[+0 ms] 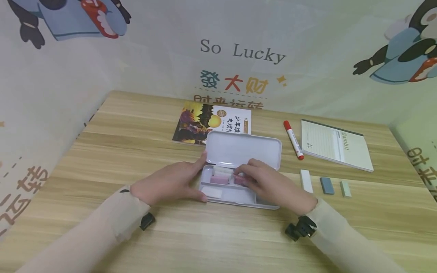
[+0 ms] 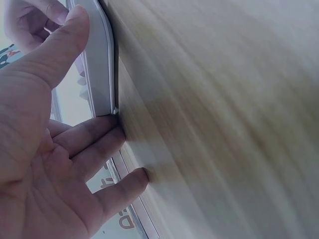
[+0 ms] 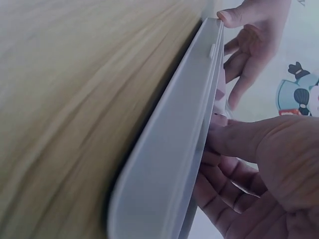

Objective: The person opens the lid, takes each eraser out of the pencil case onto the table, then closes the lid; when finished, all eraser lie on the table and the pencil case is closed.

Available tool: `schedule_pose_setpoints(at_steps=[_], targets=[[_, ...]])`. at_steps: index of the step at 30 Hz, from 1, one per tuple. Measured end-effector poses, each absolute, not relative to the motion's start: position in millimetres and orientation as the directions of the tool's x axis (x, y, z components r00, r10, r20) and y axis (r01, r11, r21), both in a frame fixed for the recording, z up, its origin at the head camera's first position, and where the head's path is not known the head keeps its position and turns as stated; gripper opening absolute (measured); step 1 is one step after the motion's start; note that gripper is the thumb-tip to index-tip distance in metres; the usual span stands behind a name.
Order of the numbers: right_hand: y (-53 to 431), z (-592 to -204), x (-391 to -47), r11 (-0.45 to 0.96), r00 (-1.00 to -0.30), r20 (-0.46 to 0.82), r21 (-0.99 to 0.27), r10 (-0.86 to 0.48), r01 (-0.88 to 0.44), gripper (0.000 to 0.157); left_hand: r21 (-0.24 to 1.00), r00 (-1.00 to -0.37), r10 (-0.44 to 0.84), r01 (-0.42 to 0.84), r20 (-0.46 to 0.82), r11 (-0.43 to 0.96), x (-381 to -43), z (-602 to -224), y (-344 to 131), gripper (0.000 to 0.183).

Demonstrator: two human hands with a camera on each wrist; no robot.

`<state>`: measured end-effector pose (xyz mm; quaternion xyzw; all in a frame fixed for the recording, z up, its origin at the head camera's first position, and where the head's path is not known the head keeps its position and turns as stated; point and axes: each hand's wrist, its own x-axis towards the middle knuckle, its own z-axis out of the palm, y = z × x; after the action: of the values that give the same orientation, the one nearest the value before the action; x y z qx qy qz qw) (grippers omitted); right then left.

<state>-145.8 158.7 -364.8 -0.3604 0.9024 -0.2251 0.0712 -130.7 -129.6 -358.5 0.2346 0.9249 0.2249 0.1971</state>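
Observation:
A white pencil case [image 1: 244, 149] lies open on the table, its lid tilted back. My left hand [image 1: 167, 182] holds its left end, thumb at the front corner and fingers toward the hinge side. Inside lie a white block [image 1: 223, 170] and a pink block [image 1: 219, 179], eraser-like, in the back compartment, with another white block [image 1: 211, 192] in the front one. Reaching in from the right, my right hand [image 1: 269, 185] pinches a small pink eraser [image 1: 240, 180] in the back compartment. In the right wrist view, the case wall [image 3: 164, 144] partly hides those fingertips.
Right of the case stand a white block [image 1: 306, 181], a blue block [image 1: 327, 185] and a pale green block [image 1: 345, 189] in a row. Behind them lie a red marker [image 1: 293, 140] and a notepad [image 1: 336, 144]. A picture book [image 1: 211, 121] sits partly behind the lid.

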Motion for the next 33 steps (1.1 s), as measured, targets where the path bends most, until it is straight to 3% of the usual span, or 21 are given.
schedule_pose_setpoints(at_steps=[11, 21, 27, 33], targets=[[193, -361, -135, 0.674, -0.801, 0.077, -0.496, -0.594, -0.548, 0.025, 0.486, -0.809, 0.54, 0.385, -0.231, 0.784, -130, -362, -128, 0.123], [224, -359, -128, 0.63, -0.81, 0.178, -0.544, -0.559, -0.554, 0.025, 0.481, -0.811, 0.54, 0.39, -0.225, 0.785, -130, -362, -128, 0.124], [252, -359, -119, 0.628, -0.814, 0.289, -0.524, -0.505, -0.575, 0.032, 0.491, -0.811, 0.537, 0.379, -0.232, 0.784, -129, -362, -129, 0.123], [283, -358, -109, 0.693, -0.855, 0.315, -0.5, -0.411, -0.518, 0.036, 0.487, -0.806, 0.547, 0.392, -0.226, 0.78, -130, -361, -129, 0.123]])
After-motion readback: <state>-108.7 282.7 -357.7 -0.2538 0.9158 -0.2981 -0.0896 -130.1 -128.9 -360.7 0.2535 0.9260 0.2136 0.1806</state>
